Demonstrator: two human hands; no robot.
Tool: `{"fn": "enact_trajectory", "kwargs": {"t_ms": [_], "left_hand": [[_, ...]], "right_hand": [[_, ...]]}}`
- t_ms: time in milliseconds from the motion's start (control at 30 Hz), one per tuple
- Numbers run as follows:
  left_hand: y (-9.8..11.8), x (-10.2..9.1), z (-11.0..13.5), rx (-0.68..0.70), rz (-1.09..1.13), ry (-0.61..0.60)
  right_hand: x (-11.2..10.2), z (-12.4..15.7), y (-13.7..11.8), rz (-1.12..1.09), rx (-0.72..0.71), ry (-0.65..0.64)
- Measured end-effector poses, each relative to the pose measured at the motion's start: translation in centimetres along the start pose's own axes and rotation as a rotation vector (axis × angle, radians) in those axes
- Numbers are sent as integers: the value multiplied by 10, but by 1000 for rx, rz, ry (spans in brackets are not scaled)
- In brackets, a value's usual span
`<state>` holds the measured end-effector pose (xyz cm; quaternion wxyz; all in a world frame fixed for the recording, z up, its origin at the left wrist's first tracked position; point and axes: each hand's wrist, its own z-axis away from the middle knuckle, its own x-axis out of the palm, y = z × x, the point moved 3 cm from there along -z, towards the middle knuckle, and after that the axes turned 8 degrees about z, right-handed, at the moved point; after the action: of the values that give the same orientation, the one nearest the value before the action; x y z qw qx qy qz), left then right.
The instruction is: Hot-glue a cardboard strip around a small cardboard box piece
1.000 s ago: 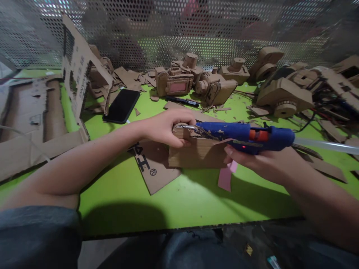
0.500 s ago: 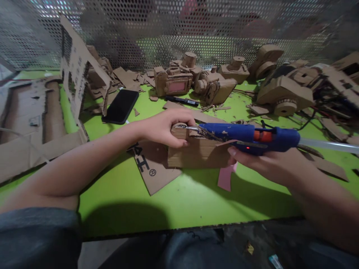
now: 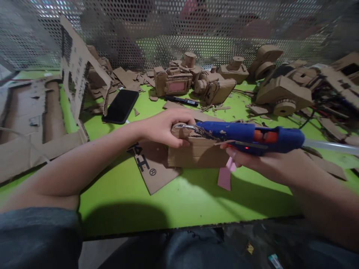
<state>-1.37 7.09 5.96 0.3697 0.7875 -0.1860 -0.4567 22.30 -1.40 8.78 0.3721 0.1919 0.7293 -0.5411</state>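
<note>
My left hand (image 3: 164,127) is closed over the left end of a cardboard box model (image 3: 196,153) that stands on the green table (image 3: 168,201), its fingers wrapped round a small cardboard roll on top. My right hand (image 3: 252,162) grips a blue hot glue gun (image 3: 252,136) with an orange band. The gun lies level, and its metal nozzle touches the top of the cardboard piece right beside my left fingers. A clear glue stick (image 3: 331,146) juts out of the gun's back to the right. A pink paper scrap (image 3: 225,177) hangs below the box.
A printed cardboard scrap (image 3: 153,168) lies under the box. A black phone (image 3: 121,106) and a black pen (image 3: 182,101) lie further back. Several cardboard camera models (image 3: 174,80) and vehicle models (image 3: 283,95) line the perforated metal screen (image 3: 179,30). Cut cardboard sheets (image 3: 75,67) stand at left.
The glue gun has slid slightly to the right in my right hand. The nozzle stays at the same spot on the cardboard. My left hand has not moved.
</note>
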Motion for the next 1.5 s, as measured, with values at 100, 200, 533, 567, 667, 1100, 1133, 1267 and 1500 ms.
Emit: {"fn": "enact_trajectory", "kwargs": {"t_ms": [100,200,533,567,667,1100,1133,1267,1500], "left_hand": [[1,0,0,21,23,1],[1,0,0,44,38,12],[1,1,2,28,0,5],[1,1,2,20,0,12],[-1,1,3,6,-2,27],[0,0,2,6,-7,9],[0,0,2,3,-9,6],[-1,0,2,-15,-8,15],[1,-1,2,-5,-12,2]], "right_hand": [[5,-2,-3,8,-69,-8],[7,0,6,103,-86,10],[7,13,40,295,-84,41],[7,14,41,288,-86,36],[6,15,42,304,-99,51],[0,17,42,320,-98,-19],[1,16,42,318,-78,-32],[1,16,44,283,-30,-56],[-2,15,37,194,49,-50]]}}
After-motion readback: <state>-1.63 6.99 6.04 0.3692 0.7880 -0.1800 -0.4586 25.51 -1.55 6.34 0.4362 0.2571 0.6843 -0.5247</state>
